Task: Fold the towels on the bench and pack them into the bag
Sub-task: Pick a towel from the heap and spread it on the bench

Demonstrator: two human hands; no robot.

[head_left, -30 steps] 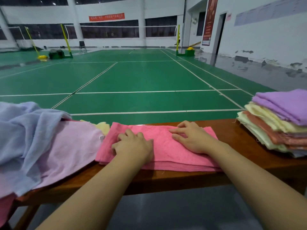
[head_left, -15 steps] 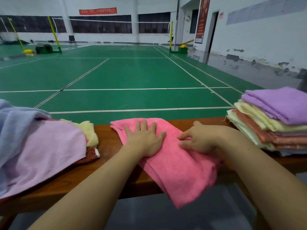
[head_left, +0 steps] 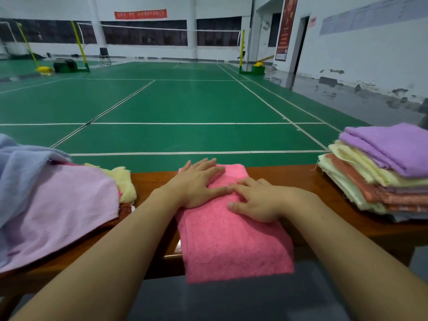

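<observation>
pink towel point(head_left: 231, 230) now lies lengthwise across the bench point(head_left: 289, 179), near end hanging over the edge, turned from sideways a second ago | left hand point(head_left: 196, 188), right hand point(head_left: 257, 200) flat, fingers spread, pressing | next fold likely; bag unseen

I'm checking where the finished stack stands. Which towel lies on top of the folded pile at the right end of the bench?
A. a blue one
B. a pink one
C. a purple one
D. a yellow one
C: the purple towel tops the folded pile, with pale yellow and orange layers beneath it.
</observation>
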